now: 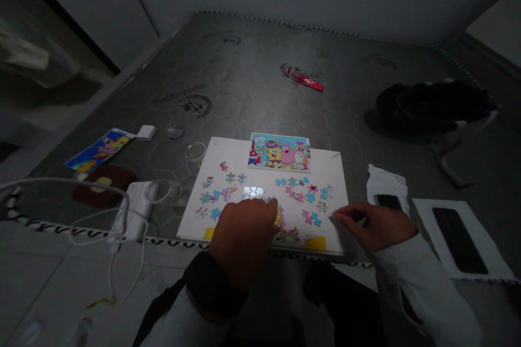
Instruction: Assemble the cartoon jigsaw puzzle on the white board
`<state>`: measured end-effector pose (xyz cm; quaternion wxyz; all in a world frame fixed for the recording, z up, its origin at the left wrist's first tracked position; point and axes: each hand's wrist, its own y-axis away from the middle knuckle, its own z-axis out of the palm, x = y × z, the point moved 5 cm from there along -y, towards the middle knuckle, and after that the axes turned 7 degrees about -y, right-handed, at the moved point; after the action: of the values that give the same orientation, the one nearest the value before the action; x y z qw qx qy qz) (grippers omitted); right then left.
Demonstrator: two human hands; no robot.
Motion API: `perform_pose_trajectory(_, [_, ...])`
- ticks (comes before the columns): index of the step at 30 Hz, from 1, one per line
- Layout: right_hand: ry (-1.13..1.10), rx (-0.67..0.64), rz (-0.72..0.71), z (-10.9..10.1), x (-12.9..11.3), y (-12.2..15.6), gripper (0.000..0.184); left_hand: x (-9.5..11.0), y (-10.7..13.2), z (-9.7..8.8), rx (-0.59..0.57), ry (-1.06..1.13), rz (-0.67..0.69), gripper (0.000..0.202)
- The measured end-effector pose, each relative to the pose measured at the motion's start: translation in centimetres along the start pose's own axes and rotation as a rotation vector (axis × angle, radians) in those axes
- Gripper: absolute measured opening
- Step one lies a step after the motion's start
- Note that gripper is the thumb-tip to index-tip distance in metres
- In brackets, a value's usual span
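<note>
A white board (195,195) lies at the near edge of the table with loose jigsaw puzzle pieces (311,217) on both sides. My left hand (244,236) covers the partly joined puzzle (290,234) in the middle, its fingers curled under. Whatever it grips, if anything, is hidden. At the board's right edge, my right hand (376,225) has thumb and forefinger pinched together; nothing can be made out between the tips. A picture card (279,153) with cartoon figures lies across the board's top edge. Yellow tabs (315,243) sit along the near edge.
To the right lie a phone (459,239) on white paper and a dark device (388,202) on a white cloth. A black bag (433,105) is behind them. A red packet (303,78) lies farther back. Leftward are clear cups (196,152), a white power bank (134,211) with cables and a brown case (103,186).
</note>
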<state>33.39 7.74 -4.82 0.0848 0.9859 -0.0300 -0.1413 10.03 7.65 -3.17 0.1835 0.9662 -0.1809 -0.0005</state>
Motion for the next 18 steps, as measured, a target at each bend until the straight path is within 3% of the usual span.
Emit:
perform_pose_trajectory(9, [0.029, -0.053, 0.131, -0.4, 1.4, -0.5, 0.026, 0.0, 0.3, 0.3, -0.009, -0.01, -0.021, 0.017])
perform_pose_trajectory(18, [0.031, 0.009, 0.038, 0.1, 0.6, 0.1, 0.023, -2.5, 0.6, -0.8, 0.007, -0.024, -0.12, 0.02])
